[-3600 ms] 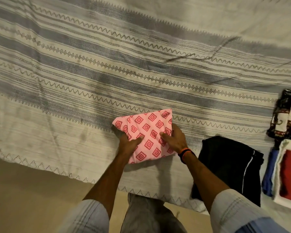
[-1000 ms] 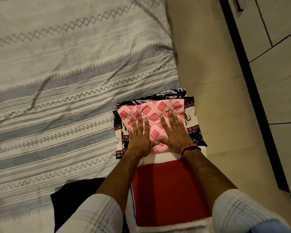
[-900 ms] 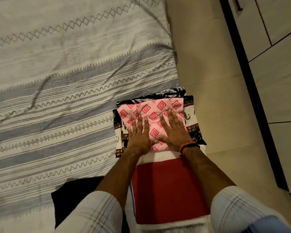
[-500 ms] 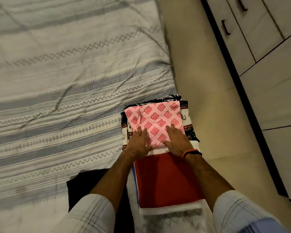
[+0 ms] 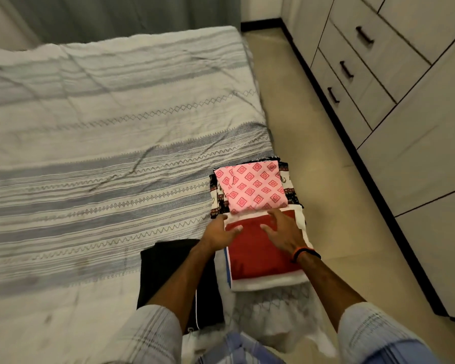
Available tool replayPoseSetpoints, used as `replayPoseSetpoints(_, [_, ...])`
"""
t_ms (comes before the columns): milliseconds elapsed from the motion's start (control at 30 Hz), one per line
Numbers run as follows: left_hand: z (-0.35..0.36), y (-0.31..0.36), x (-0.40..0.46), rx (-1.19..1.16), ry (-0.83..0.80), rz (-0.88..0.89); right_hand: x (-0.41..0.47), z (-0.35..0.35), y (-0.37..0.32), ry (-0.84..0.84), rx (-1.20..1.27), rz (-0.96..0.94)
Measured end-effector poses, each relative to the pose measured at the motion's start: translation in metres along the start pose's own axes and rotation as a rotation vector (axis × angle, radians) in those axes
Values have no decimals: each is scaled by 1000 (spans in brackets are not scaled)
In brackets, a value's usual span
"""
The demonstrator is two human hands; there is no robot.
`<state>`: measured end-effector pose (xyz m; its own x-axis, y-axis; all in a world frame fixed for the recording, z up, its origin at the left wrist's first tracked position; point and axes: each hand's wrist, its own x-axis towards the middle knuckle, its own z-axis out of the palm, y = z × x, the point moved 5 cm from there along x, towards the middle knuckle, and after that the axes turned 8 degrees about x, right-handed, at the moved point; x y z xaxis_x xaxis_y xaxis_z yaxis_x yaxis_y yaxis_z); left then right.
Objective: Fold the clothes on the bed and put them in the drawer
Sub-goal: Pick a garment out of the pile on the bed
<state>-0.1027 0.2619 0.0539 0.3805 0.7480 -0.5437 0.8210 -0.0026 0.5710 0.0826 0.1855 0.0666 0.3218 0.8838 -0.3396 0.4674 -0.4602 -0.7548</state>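
A folded pink cloth with red diamonds (image 5: 252, 187) lies on top of a folded black-and-white patterned garment (image 5: 217, 202) at the bed's right edge. Nearer me sits a folded red and white garment (image 5: 255, 258) on a blue one. My left hand (image 5: 220, 232) hovers at the red garment's left edge, fingers loosely spread and holding nothing. Over the same garment's upper right part is my right hand (image 5: 283, 229), wearing an orange and black wristband, fingers spread and empty. A folded black garment (image 5: 168, 269) lies left of the pile, under my left forearm.
The bed (image 5: 103, 153) has a grey-striped white cover and a grey curtain behind it. A strip of beige floor (image 5: 313, 158) runs between the bed and a white cabinet with three shut drawers (image 5: 357, 74) with dark handles on the right.
The pink cloth went from the bed's front edge onto the patterned garment. Both hands pressed it flat, then slid back off it to the red garment. My view lifted to show the drawers.
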Motion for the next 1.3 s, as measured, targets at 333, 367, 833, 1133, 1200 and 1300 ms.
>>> replayPoseSetpoints(333, [37,-23,-114,-161,24,-33,-128,-1,13,108,53,6])
replayPoseSetpoints(367, [44,-24,-126,-173,21,-39,-142,-3,17,110,48,3])
replayPoseSetpoints(833, [113,-14,-188,-388,148,-187,-201,-60,91,66,98,-26])
replayPoseSetpoints(1133, [150,4,-190,-406,180,-258,-184,-91,139,20,222,107])
replayPoseSetpoints(1200, [151,-1,-180,-398,173,-284,-172,-91,144,13,214,133])
replayPoseSetpoints(1300, [151,-11,-159,-410,185,-320,-154,-89,146,12,206,161])
